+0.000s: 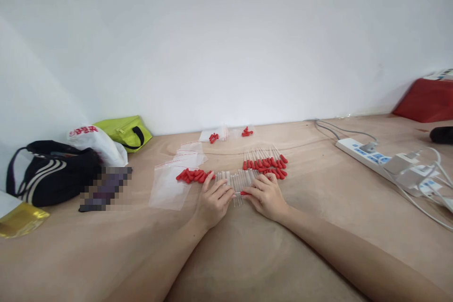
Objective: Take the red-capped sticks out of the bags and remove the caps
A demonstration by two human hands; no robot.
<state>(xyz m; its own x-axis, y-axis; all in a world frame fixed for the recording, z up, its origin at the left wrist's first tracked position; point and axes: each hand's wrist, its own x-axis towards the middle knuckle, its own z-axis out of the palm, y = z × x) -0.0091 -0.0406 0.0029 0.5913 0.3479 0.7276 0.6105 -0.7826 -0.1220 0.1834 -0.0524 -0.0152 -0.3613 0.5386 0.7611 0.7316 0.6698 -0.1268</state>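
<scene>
My left hand (215, 202) is closed around the end of a clear glass dropper tube (237, 193). From the other side, my right hand (267, 197) pinches a red rubber bulb (244, 193) that meets the tube's end; how far it sits on the glass is too small to tell. Beneath and behind both hands lies a row of bare glass tubes (235, 179). Loose red bulbs (193, 175) are heaped by my left hand. Beyond my right hand rest several droppers with red bulbs (264, 164), their thin glass stems pointing toward the wall.
Clear zip bags (170, 184) lie left of the bulbs. Two small bags with red bulbs (213, 138) are near the wall. A black bag (53, 172) and a lime-green bag (129, 132) stand at left. A corded power strip (368, 153) and a red bag (426, 99) are at right.
</scene>
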